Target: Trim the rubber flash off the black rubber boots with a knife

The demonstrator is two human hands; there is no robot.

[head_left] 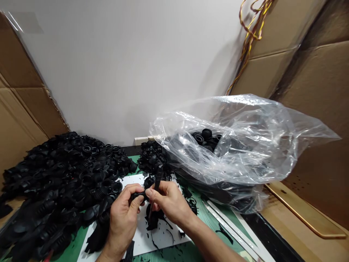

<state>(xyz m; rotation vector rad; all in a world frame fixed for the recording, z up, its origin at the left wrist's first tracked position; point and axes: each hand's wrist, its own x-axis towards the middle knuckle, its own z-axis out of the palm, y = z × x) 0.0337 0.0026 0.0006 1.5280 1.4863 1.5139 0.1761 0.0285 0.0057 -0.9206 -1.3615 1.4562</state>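
My left hand (127,209) pinches a small black rubber part (138,195) between thumb and fingers, above a white sheet (141,238). Close against it, my right hand (169,200) is closed around a slim dark tool (158,177) that slants up and down past the fingers. Its exact kind cannot be made out. The right thumb meets the near end of the rubber part. Beneath both hands, black rubber scraps (153,222) and thin curled trimmings lie on the sheet. Fingers partly hide the held part.
A large heap of ribbed black rubber parts (89,174) spreads over the left side. A smaller pile of black scraps (152,156) lies behind the hands. At right stands a clear plastic bag (259,156) holding black parts. White strips (231,229) cross the green tabletop (171,253). Cardboard (308,145) borders the area.
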